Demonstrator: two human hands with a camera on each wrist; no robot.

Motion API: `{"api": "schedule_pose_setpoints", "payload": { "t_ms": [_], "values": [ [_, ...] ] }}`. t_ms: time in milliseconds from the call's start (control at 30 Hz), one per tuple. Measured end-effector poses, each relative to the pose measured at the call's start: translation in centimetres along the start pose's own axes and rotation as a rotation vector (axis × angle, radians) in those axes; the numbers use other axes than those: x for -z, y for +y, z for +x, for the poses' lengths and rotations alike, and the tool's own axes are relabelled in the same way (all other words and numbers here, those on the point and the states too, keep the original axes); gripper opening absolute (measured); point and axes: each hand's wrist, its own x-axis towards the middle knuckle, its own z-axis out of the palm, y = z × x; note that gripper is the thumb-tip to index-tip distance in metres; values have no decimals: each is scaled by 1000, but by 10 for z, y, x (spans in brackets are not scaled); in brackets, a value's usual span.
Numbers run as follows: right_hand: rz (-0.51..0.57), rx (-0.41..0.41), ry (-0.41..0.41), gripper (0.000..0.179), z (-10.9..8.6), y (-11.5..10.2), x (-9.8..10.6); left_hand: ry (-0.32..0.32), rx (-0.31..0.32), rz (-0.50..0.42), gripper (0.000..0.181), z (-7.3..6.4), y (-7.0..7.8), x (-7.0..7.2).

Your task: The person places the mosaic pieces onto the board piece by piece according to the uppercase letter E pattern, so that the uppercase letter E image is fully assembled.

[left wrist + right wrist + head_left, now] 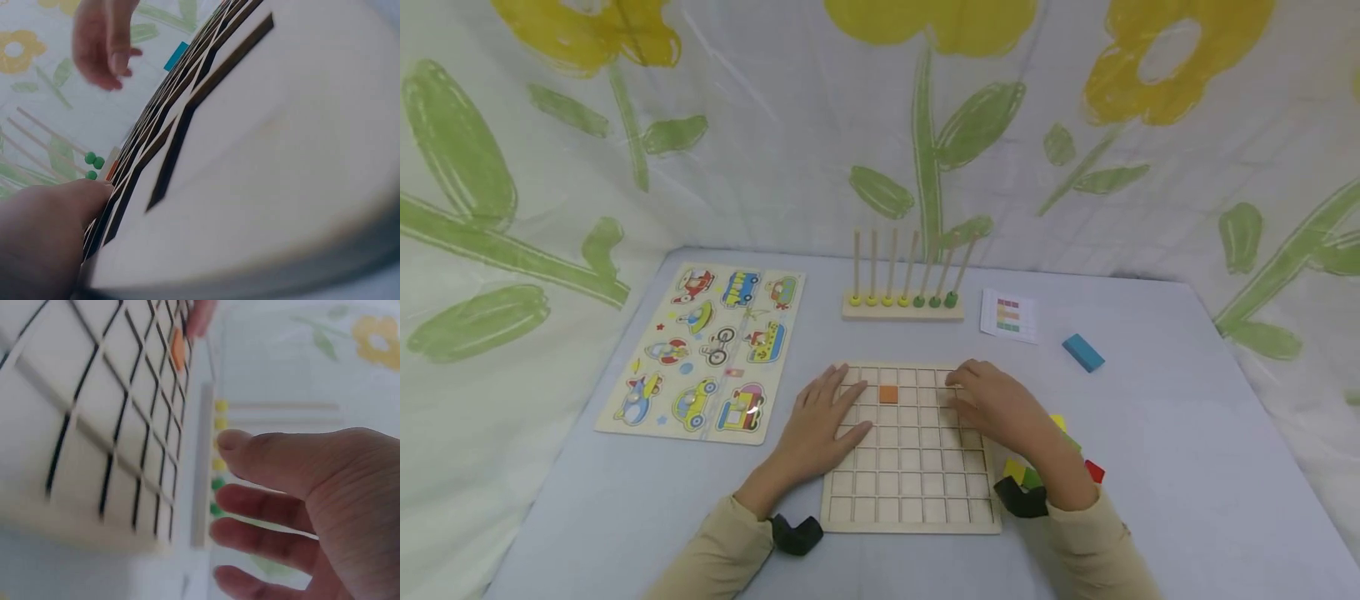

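Your left hand point(824, 421) lies flat, fingers straight, on the left edge of the wooden grid board point(910, 487); your right hand point(996, 408) hovers relaxed over its far right corner, holding nothing. The orange square point(888, 394) sits in the second row. A careless sweep of either hand could knock it from its cell.

Wooden grid board point(917, 492) flat on table, near edge; one orange tile point(888, 394) seated in second row.
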Motion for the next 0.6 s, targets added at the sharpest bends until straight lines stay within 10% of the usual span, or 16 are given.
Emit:
{"api": "schedule_pose_setpoints", "payload": {
  "t_ms": [300,600],
  "values": [
    [105,-366,-137,37,-62,52,30,-1,1,-1,61,-1,-1,-2],
    [113,-417,-159,34,-84,81,22,3,-3,-1,61,0,-1,-2]
  ]
}}
